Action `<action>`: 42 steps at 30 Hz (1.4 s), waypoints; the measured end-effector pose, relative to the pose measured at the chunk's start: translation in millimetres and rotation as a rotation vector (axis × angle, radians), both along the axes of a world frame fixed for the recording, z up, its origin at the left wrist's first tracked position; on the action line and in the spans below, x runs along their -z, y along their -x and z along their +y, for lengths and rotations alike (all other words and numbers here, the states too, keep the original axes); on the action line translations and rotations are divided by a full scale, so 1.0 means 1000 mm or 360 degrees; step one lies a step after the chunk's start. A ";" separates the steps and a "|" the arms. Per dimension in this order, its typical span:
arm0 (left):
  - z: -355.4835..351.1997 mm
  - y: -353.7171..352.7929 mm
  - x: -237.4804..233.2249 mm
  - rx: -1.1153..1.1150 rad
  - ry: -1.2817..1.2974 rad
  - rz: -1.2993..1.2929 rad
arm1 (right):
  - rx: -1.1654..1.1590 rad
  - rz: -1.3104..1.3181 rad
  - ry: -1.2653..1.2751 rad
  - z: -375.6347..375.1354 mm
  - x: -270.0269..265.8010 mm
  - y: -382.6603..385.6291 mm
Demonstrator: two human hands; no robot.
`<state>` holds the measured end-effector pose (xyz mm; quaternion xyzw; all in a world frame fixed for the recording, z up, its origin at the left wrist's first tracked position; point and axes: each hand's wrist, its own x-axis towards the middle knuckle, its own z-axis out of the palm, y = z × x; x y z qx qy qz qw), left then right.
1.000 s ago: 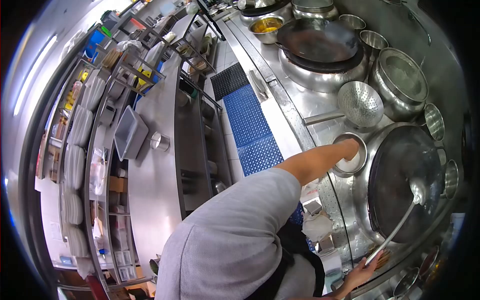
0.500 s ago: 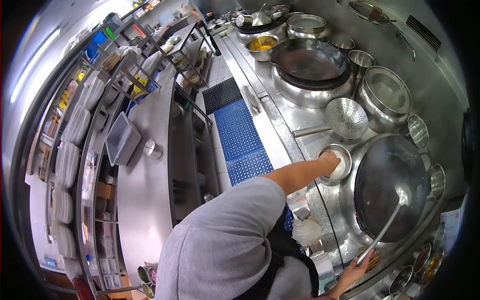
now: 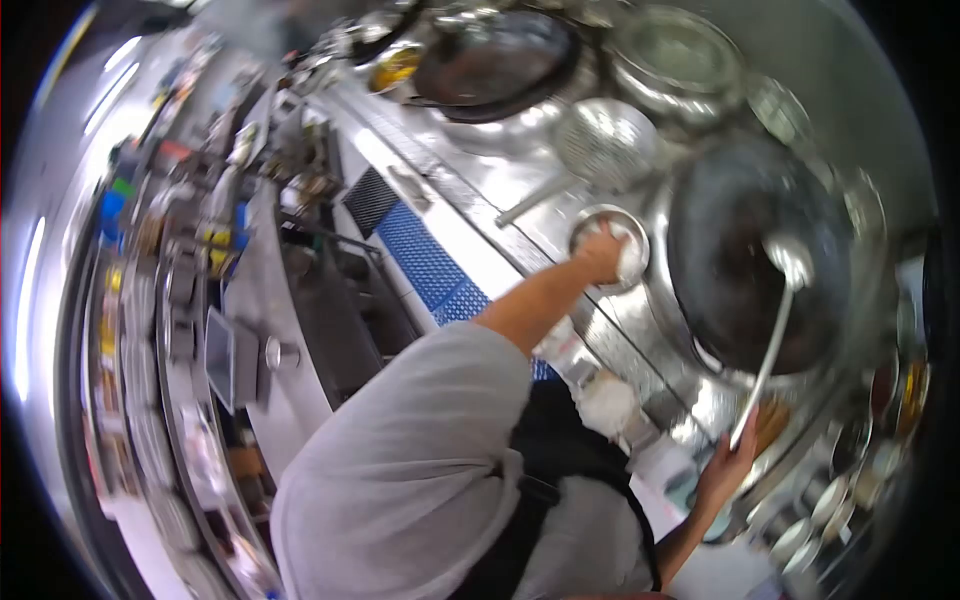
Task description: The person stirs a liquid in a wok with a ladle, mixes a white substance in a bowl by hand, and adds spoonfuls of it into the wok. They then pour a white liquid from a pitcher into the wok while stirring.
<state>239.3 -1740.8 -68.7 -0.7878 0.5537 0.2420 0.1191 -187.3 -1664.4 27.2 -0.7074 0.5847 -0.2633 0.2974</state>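
Note:
My left hand (image 3: pixel 603 252) is inside a small steel bowl (image 3: pixel 640 270) that has white contents; blur hides what its fingers do. At the lower right, my right hand (image 3: pixel 728 462) is closed round the long handle of a metal ladle (image 3: pixel 768 365). The ladle's scoop rests over the large dark wok (image 3: pixel 725 270), which sits on the stove to the right of the bowl. Just above the bowl lies a perforated strainer (image 3: pixel 605 140), its handle pointing left.
Another dark wok (image 3: pixel 495 62) and a wide steel pot (image 3: pixel 675 50) stand farther along the stove. A steel counter (image 3: pixel 275 290) at the left carries a grey tub (image 3: pixel 232 360) and a metal cup (image 3: pixel 282 353). Blue matting (image 3: pixel 425 260) covers the floor between.
My view has swung, so the stove items appear shifted up and left, with more blur. The left hand stays in the bowl, and the right hand keeps hold of the ladle.

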 end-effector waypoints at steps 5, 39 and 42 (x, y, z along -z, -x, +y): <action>-0.005 0.001 0.017 0.0019 0.0042 -0.0024 | 0.0199 0.0010 -0.0174 -0.001 -0.010 -0.010; 0.016 -0.030 0.002 0.0318 0.0381 0.0026 | 0.0285 -0.1913 -0.1247 -0.033 0.000 -0.024; 0.018 -0.023 -0.005 0.0531 0.0326 -0.0087 | 0.0153 -0.1991 -0.1439 -0.024 -0.016 -0.002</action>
